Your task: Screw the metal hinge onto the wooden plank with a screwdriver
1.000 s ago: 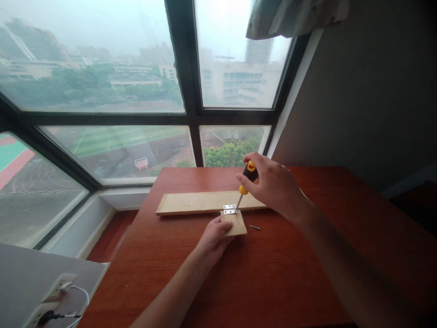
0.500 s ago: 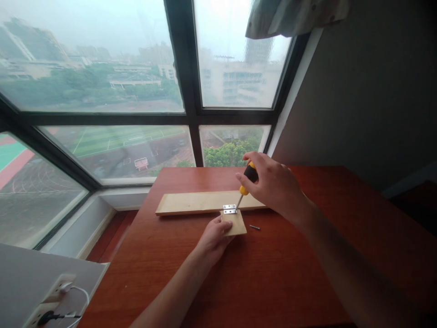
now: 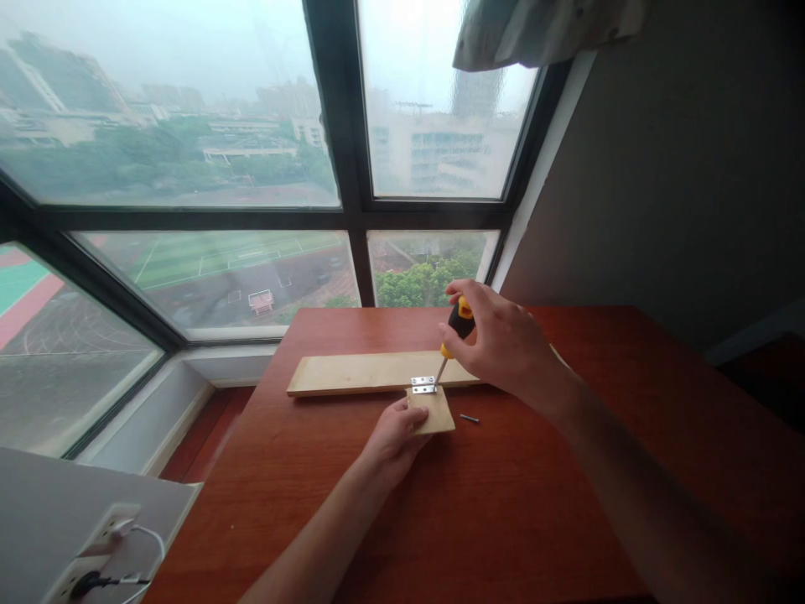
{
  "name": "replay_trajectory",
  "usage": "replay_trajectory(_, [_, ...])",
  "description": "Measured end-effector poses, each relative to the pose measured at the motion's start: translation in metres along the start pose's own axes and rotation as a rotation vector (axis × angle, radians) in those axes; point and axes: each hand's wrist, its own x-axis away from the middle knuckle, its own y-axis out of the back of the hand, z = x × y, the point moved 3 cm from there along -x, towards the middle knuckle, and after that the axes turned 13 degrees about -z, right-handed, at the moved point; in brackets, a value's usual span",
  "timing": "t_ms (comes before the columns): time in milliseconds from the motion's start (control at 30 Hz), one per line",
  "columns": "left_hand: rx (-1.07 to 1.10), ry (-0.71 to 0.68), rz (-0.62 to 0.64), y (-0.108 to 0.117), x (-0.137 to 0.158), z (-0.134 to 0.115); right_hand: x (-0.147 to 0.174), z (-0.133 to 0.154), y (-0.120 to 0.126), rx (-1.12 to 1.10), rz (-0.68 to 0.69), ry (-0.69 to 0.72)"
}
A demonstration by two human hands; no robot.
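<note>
My right hand (image 3: 503,335) is closed around a yellow and black screwdriver (image 3: 462,321), which slants downward. Its tip meets the right end of a small silver hinge (image 3: 423,385). The hinge bridges a small wooden block (image 3: 433,411) and the near edge of a long pale board (image 3: 358,372). With the thumb on top, my left hand (image 3: 396,432) grips the small block from its left side. A screw (image 3: 469,418) lies on the table to the right of the block. Whether a screw sits under the screwdriver tip is too small to make out.
The reddish-brown table (image 3: 440,520) reaches to a large window with dark frames (image 3: 358,220). A grey wall (image 3: 679,193) rises on the right. At lower left, plugs and cables hang from wall sockets (image 3: 110,533). A curtain edge (image 3: 541,33) hangs at top.
My right hand's fingers have shifted slightly on the screwdriver handle, which looks slightly turned. My left hand, the block, the board and the loose screw stay in place.
</note>
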Motion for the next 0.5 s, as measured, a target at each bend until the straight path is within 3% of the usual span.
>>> replay_trajectory(500, [0.003, 0.002, 0.004, 0.0011, -0.0011, 0.0004, -0.0003, -0.0003, -0.0004, 0.069, -0.029, -0.010])
